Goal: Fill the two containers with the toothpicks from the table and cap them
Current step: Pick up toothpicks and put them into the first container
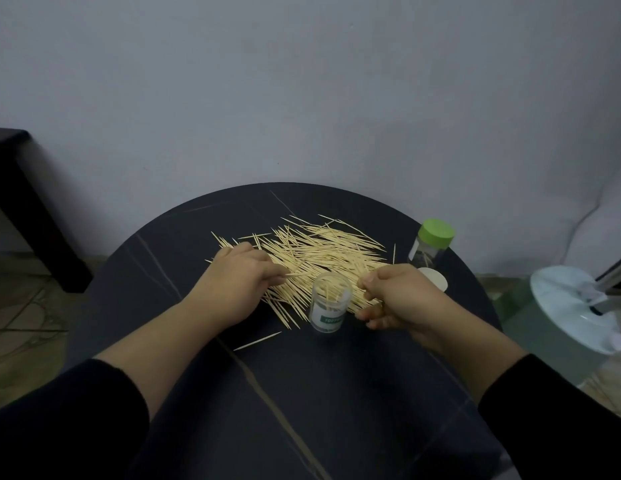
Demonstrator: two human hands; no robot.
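The left hand point(239, 282) rests on the left part of the toothpicks point(319, 258), fingers curled round a small bunch. The right hand point(395, 299) is at the pile's right edge, fingers curled and thumb pressed to forefinger on a few sticks. The two hands are apart, with the open container point(328, 303) upright between them on the tabletop point(302, 393), touching the near edge of the pile. It holds only a few sticks, so filling appears to be at an early stage.

Recommended procedure for this step:
1. Align each bunch so that all sticks point the same way before lifting.
2. Steady the open container with one hand; it looks light and may tip.
3. Lower the bunch in vertically, points down, then release.
4. Collect the stray toothpick point(257, 341) near the front edge.

The white cap point(435, 278) lies just behind the right hand. The second container point(428, 251), bearing a green cap point(435, 233), stands farther back at the right; it needs uncapping before filling.
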